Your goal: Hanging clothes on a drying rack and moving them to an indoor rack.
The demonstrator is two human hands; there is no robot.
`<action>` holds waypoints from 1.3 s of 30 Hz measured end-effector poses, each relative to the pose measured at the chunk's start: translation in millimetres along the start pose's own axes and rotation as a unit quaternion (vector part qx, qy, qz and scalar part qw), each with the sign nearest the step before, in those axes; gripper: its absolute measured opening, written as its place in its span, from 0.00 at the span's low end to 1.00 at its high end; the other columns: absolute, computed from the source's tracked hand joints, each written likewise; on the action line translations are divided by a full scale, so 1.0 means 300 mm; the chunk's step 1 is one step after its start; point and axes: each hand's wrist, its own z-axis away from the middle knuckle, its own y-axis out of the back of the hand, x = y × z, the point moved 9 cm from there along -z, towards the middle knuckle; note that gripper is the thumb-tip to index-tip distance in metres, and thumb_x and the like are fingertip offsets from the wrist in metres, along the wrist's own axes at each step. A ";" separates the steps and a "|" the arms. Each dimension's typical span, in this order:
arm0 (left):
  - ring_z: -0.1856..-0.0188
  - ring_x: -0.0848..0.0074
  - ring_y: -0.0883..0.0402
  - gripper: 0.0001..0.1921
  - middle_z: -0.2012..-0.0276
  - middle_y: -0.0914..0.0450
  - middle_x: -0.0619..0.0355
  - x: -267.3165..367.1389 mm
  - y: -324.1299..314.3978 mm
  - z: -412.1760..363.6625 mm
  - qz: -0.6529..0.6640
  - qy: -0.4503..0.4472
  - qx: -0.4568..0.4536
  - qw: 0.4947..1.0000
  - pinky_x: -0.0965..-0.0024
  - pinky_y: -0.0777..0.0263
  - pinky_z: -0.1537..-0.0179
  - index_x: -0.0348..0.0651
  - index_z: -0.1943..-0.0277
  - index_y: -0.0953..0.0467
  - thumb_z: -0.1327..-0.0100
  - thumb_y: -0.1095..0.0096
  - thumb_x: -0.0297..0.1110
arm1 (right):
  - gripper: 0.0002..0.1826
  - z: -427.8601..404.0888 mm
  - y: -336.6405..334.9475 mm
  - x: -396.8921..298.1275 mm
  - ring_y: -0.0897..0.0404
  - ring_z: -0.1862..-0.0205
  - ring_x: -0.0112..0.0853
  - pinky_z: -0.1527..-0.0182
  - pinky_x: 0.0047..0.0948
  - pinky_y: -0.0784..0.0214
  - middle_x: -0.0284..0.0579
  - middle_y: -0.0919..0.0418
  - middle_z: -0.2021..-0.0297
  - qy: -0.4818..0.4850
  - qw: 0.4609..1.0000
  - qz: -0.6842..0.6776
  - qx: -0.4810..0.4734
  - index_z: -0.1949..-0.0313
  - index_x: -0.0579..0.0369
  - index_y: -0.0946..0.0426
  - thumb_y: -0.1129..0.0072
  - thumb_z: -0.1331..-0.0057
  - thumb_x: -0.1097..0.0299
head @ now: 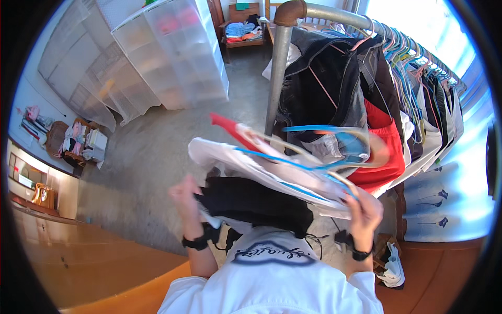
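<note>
My right hand (pixel 364 214) is closed on the near edge of a white garment (pixel 219 157) with blue and cream hangers (pixel 270 157) on or in it. A strip of red cloth (pixel 231 127) shows at its far end, and this bundle is blurred. Below it, a folded black garment (pixel 255 200) lies across the front of my body. My left hand (pixel 187 198), fingers curled and blurred, is beside the black garment's left edge; whether it grips the cloth is unclear. Dark straps circle both wrists.
A metal pipe rail (pixel 333 11) carries several hung clothes, including black jeans (pixel 321 78) and red shorts (pixel 380 149). Translucent drawers (pixel 172 59) stand ahead. Clothes lie on a wooden chair (pixel 243 44) and another chair (pixel 59 137) at left. A wooden surface (pixel 117 271) spans the lower left.
</note>
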 end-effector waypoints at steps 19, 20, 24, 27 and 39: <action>0.87 0.86 0.43 0.19 0.93 0.41 0.65 -0.156 -1.179 -0.480 0.017 -0.060 -0.522 0.851 0.76 0.50 0.85 0.32 0.89 0.37 0.49 0.49 0.35 | 0.03 0.224 0.328 -0.243 0.45 0.84 0.11 0.82 0.10 0.56 0.25 0.38 0.84 -0.304 0.854 0.168 0.386 0.71 0.64 0.28 0.49 0.46 0.78; 0.88 0.86 0.42 0.19 0.94 0.42 0.64 -0.142 -1.233 -0.452 0.017 -0.134 -0.533 0.835 0.75 0.50 0.86 0.31 0.89 0.36 0.49 0.49 0.35 | 0.03 0.201 0.299 -0.250 0.44 0.83 0.11 0.81 0.10 0.56 0.25 0.38 0.84 -0.292 0.859 0.178 0.381 0.71 0.64 0.28 0.48 0.46 0.78; 0.85 0.85 0.39 0.17 0.91 0.35 0.62 -0.163 -1.483 -0.311 0.058 -0.198 -0.616 0.760 0.74 0.43 0.83 0.31 0.84 0.31 0.48 0.47 0.37 | 0.04 0.026 0.210 -0.279 0.42 0.81 0.12 0.79 0.11 0.53 0.26 0.36 0.83 -0.317 0.867 0.175 0.341 0.71 0.63 0.28 0.47 0.46 0.76; 0.79 0.87 0.35 0.11 0.80 0.28 0.64 -0.238 -1.632 -0.252 0.260 0.001 -0.720 0.643 0.75 0.37 0.78 0.34 0.75 0.28 0.47 0.47 0.34 | 0.05 -0.131 0.139 -0.272 0.41 0.81 0.12 0.80 0.11 0.53 0.26 0.35 0.84 -0.326 0.873 0.111 0.346 0.70 0.63 0.27 0.46 0.46 0.74; 0.80 0.87 0.37 0.10 0.83 0.31 0.65 -0.248 -1.505 -0.402 0.260 -0.093 -0.671 0.688 0.74 0.40 0.80 0.35 0.80 0.30 0.47 0.48 0.32 | 0.11 -0.360 -0.120 0.034 0.37 0.79 0.18 0.77 0.17 0.44 0.35 0.30 0.82 -0.353 0.909 0.128 0.182 0.62 0.62 0.27 0.49 0.43 0.70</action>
